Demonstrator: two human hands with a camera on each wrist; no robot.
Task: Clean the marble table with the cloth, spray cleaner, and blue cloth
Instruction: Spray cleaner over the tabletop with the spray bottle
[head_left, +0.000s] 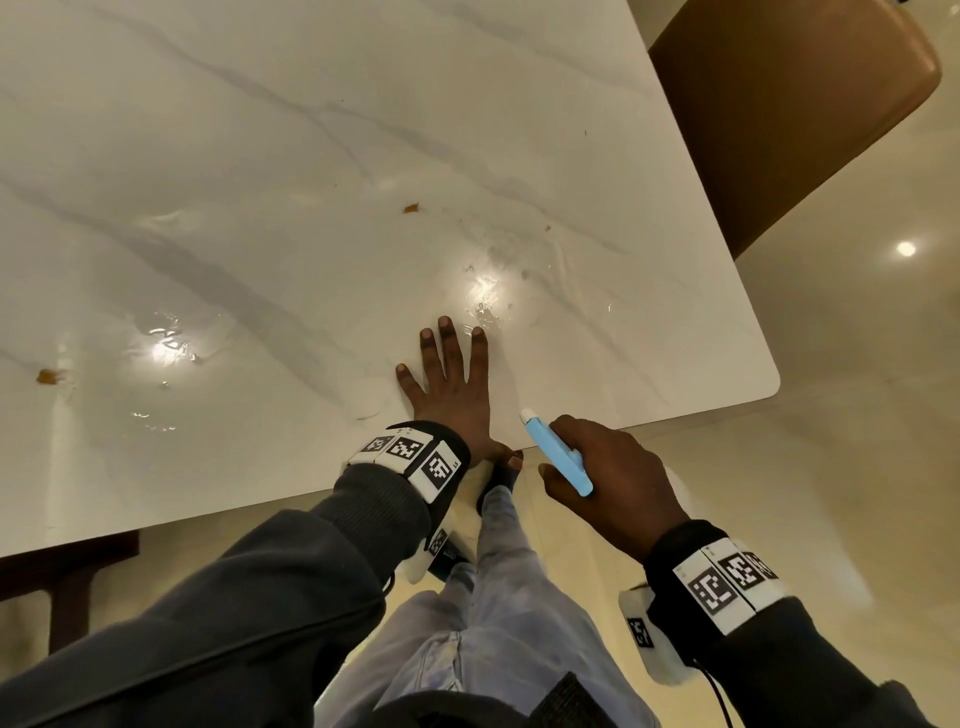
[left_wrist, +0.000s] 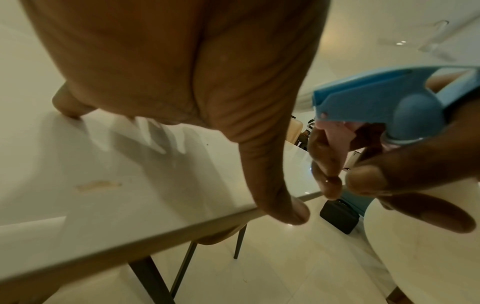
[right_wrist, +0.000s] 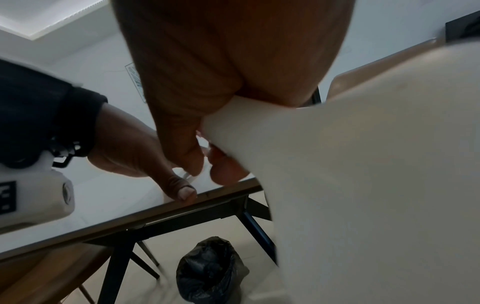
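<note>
Left hand (head_left: 451, 387) lies flat, fingers spread and straight, palm down on the white grey-veined marble table (head_left: 260, 156) close to its near edge, thumb at the rim; it holds nothing, likely bracing the body while the other hand sprays. Right hand (head_left: 608, 480) is wrapped round the neck of the white plastic spray bottle with light-blue trigger head (head_left: 556, 449), fingers curled on the trigger, held just off the table's near edge with the nozzle aimed over the top, probably so mist lands on the dirty patch ahead. Wet glossy puddles (head_left: 485, 291) sit just beyond the left fingertips and further left, so spraying looks underway. Small orange-brown food crumbs (head_left: 411, 208) are not yet wiped off. No cloth or blue cloth visible in any view. Tan leather chair (head_left: 789, 104) stands at the table's far right side; a black-bagged bin (right_wrist: 210, 271) sits on the floor underneath.
</note>
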